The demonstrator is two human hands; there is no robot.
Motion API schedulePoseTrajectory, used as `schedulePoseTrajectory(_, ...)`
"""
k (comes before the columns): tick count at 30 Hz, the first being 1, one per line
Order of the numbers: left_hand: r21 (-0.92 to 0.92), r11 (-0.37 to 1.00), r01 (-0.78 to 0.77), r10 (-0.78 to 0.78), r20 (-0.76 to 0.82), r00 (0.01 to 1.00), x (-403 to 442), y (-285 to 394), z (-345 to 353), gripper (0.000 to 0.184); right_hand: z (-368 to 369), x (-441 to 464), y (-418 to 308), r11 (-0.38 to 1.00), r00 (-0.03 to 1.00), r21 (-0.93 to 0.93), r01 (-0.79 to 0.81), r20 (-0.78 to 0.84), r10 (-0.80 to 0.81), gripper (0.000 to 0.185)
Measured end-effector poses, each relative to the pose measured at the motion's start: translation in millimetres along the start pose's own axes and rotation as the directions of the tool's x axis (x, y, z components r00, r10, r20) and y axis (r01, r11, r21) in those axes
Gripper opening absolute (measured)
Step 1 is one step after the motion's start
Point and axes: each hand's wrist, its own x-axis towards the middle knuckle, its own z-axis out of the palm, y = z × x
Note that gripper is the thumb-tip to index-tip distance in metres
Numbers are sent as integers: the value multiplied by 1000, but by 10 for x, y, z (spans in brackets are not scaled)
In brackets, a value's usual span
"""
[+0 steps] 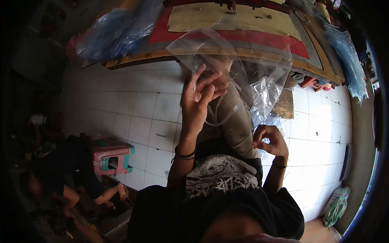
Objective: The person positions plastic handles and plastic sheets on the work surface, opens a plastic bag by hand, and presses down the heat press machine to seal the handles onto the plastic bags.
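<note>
Clear plastic bag (268,91) hangs over my lap at the front edge of a work table, with a thin tube-like strip (227,118) looping below it. My left hand (198,97) is raised under the left part of the plastic, its fingers partly curled round a clear strip. Lower and to the right, my right hand (270,141) has its fingers curled in close to the thumb, near the bag's lower end. Whether anything small is between those fingers cannot be made out.
The wooden-edged table (320,72) bears a red and tan sheet (239,20) with small metal pieces. Plastic bundles lie at its left (117,36) and right (348,56). Pink and green stools (111,156) stand on the tiles near another person (60,166). A green-white sack (337,206) lies lower right.
</note>
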Motion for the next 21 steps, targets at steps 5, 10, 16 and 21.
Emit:
schedulePoseTrajectory(5,92,992,-92,76,159,984,-83,455,2,60,-107,15,-830,970,864,-172,174,-447,-234,19)
schedulePoseTrajectory(10,194,956,-221,98,500,861,-259,784,-6,56,49,785,-1479,693,729,-627,356,-277,-626,22)
schedulePoseTrajectory(16,169,965,-203,96,491,866,-391,1081,10,58,242,1385,-1834,606,716,-667,434,-152,-681,55)
schedulePoseTrajectory(21,182,968,-174,72,461,884,-425,1211,8,59,143,1623,-1583,633,715,-593,498,-134,-687,42)
